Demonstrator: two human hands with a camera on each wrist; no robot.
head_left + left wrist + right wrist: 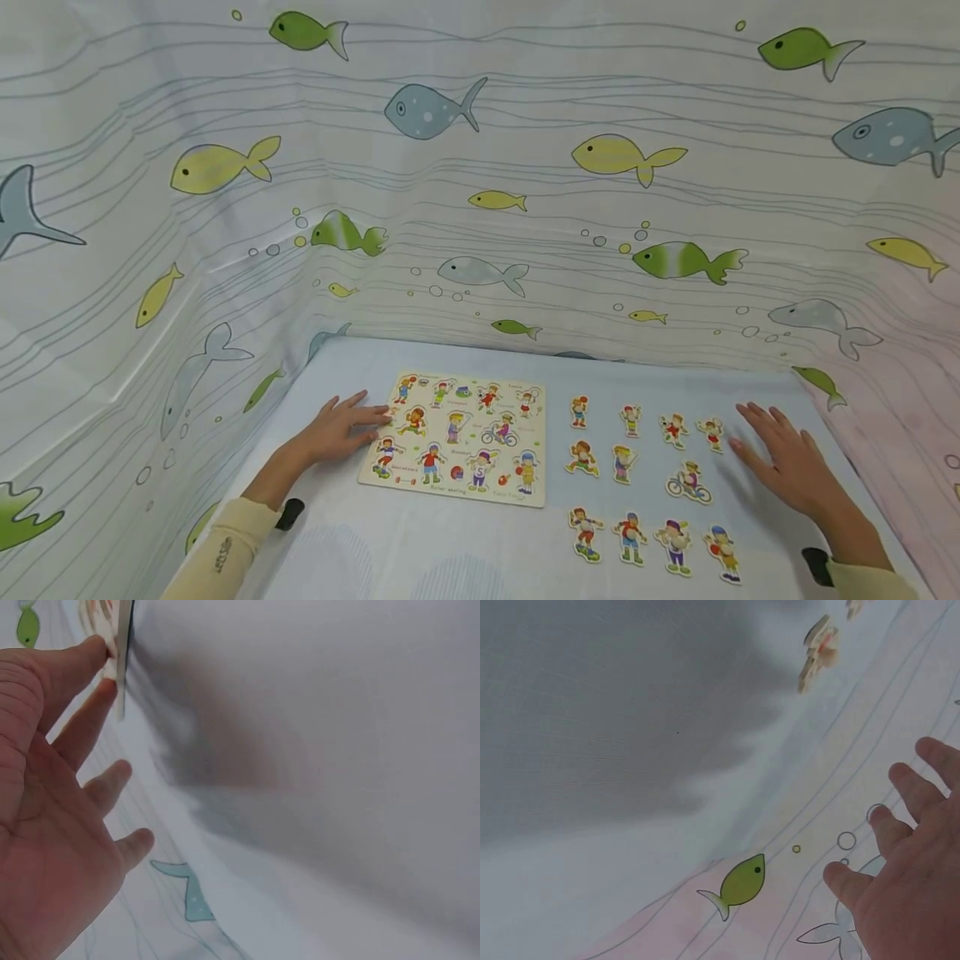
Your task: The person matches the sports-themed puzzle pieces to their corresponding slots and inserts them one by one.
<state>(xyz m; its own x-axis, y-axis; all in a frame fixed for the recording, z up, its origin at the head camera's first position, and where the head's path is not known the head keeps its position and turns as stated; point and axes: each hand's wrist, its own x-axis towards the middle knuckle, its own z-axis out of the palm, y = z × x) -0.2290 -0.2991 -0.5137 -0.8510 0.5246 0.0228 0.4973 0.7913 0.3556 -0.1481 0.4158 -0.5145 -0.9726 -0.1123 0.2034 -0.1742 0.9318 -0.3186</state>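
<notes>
A wooden puzzle board (471,493) printed with children playing sports lies flat on the left half of the table. My left hand (337,429) is at its left edge, fingers spread, with thumb and forefinger tips touching the board's side (123,667) in the left wrist view. To the right of the board, loose cut-out figures lie in rough rows, among them a cyclist piece (688,483) and a batter piece (676,547). My right hand (783,467) has its fingers spread just right of the tennis-player piece (711,435), holding nothing.
A pale blue and white cloth (420,550) covers the table. Fish-patterned curtain (555,233) hangs behind it and along both sides. Black wrist straps (290,514) show at the cuffs of the cream sleeves (232,542).
</notes>
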